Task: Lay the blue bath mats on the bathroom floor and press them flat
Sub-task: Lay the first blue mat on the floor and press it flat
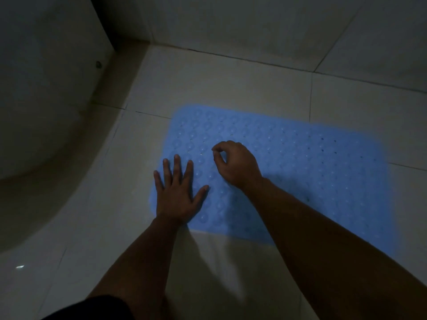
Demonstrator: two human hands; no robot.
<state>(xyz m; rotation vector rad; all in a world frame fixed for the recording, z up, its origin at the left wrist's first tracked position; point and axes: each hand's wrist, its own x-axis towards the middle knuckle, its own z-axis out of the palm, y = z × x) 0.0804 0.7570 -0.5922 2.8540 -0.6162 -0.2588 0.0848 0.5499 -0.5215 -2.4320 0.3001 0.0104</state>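
Blue bath mat (300,172): one item, rectangular with rounded corners, lying spread on the tiled floor (219,84) at centre and right of the frame, its far edge near the base of the wall (254,24). Material appears soft and rubbery; surface covered in rows of round raised bumps with small holes between them, fading into shadow toward the right. Floor: large pale glossy tiles with thin dark grout lines, running from lower left to upper right. Wall: similar pale tiles across the upper frame. Curved white fixture (34,88): smooth, rounded body filling the upper left of the frame, well apart from the mat; its inside is not visible. Left hand (178,195): fingers straight and spread, palm down, resting flat on the mat's lower left corner, with the little finger at the mat's left edge. Right hand (235,162): just right of the left hand, over the mat's left-centre area, fingers curled under with thumb and forefinger tips close together; whether they pinch the mat's surface cannot be told. Dark garment (87,308): lower left edge of frame.
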